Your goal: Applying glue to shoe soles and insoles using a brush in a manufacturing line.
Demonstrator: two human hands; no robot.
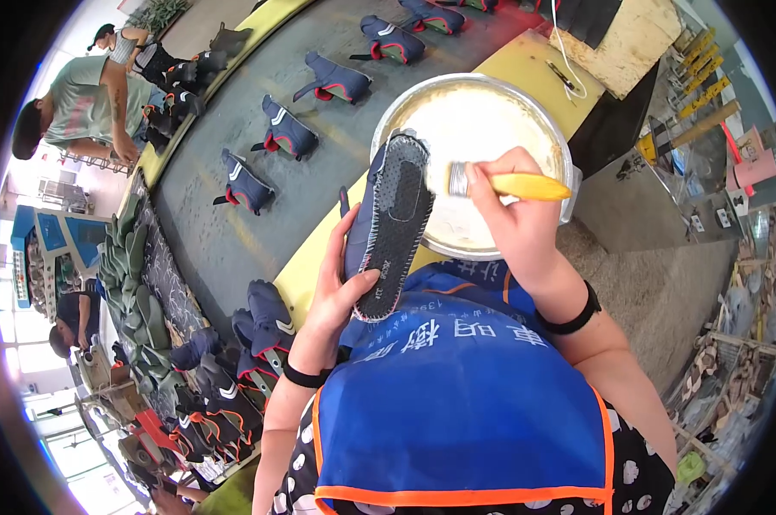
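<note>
In my left hand is a dark blue shoe upper, its black stitched underside turned up and its toe pointing away from me. The thumb presses near the heel end. A paintbrush with a yellow handle is gripped in my right hand. Its pale bristles are close to the right edge of the underside, over the basin; whether they touch cannot be made out. Beneath the brush stands a round metal basin with a creamy white, glue-like substance inside. White smears show at the toe end of the underside.
Several blue shoe uppers with red trim lie spaced along a dark conveyor belt. More uppers and a pile of green soles are at the left. Co-workers stand across the belt. A board lies beyond the basin.
</note>
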